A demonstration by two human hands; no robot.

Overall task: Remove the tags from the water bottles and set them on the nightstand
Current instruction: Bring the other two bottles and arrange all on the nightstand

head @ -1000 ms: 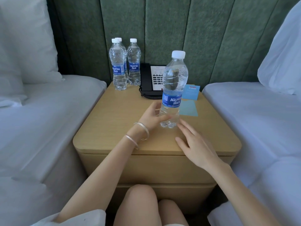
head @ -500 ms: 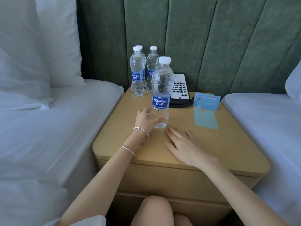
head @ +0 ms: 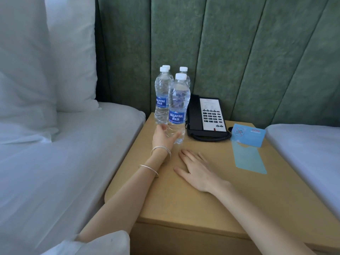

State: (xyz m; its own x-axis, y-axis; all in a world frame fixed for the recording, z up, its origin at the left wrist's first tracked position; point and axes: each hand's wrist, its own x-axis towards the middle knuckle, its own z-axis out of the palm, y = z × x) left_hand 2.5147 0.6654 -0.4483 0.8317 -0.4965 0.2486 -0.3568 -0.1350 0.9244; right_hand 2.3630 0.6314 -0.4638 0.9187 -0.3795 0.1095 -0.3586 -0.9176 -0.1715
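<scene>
We are placing the bottle (head: pixel 178 107) mid-frame, left grip (head: pixel 161 138) wrapped round it, right grip (head: pixel 196 170) flat, empty. Next, we are releasing it upright.

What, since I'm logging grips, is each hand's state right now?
Left hand: grips the clear plastic blue-labelled water bottle near its base.
Right hand: open, fingers flat on the tan wooden nightstand.

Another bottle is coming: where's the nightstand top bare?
Bare: the tan wooden nightstand between black telephone and right hand, and its near edge. Crowded: back left, left hand gripping one clear plastic bottle by three more.
</scene>
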